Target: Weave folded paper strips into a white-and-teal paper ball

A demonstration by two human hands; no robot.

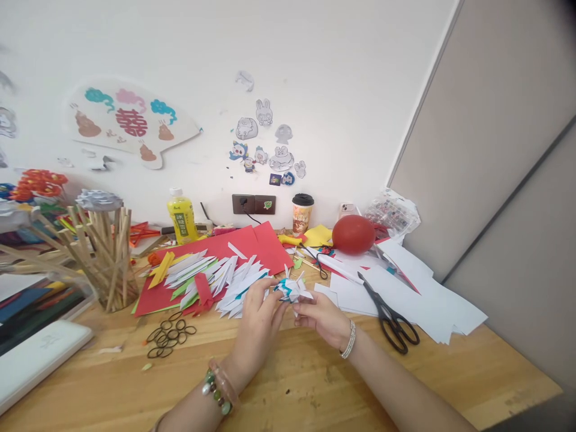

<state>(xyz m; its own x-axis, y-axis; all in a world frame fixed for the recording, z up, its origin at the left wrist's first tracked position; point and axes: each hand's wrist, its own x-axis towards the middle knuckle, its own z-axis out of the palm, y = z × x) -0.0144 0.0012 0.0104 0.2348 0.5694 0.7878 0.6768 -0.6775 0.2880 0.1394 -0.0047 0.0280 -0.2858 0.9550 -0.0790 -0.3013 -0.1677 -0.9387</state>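
Seemingly, paper star point(292, 290) pinched between left hand point(256, 324), right hand point(321, 318).

One camera on my head, looking forward and down.

It sits close above the wooden table point(288, 384). The wall point(315, 72) fills the top, at 12 o'clock. My left hand point(258, 324) and right hand point(321, 318) meet near the middle, coming in from 6 o'clock.

Two bare forearms without sleeves; the left hand point(256, 327) wears a bracelet of green and pale round beads point(216, 393) beside a thin pinkish bangle point(224, 377); the right hand point(321, 318) wears a narrow, sparkling silver bracelet point(349, 339).
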